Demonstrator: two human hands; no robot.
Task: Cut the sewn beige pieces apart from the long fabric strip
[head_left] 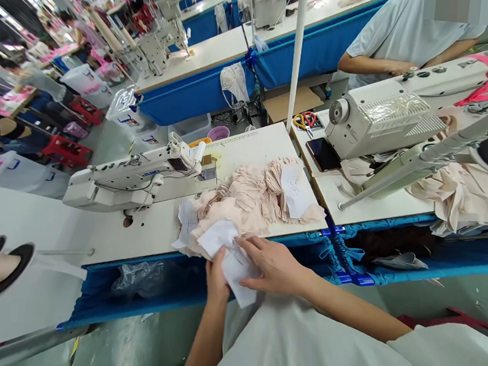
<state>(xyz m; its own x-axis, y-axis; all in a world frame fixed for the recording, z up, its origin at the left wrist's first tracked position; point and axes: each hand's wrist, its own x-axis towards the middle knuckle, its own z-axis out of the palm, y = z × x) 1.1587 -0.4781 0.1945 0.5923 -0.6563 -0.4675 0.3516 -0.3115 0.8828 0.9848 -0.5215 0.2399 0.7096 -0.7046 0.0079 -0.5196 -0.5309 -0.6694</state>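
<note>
A white paper slip (239, 270) with faint writing lies at the front edge of the sewing table, tilted toward my body. My left hand (217, 279) grips its lower left edge, thumb on top and the other fingers hidden underneath. On its right side, my right hand (274, 265) holds the same slip between bent fingers and thumb. Just beyond is a loose pile of pale pink fabric pieces (247, 192). Another written slip (297, 191) rests on the pile's right end, and a further one (187, 222) sits at its left.
A sewing machine (136, 181) stands left of the pile. To the right are a second machine (387, 125), a phone (323, 155), scissors (305, 121) and more fabric (467, 193). A white pole (297, 56) rises behind. A co-worker (406, 43) sits across.
</note>
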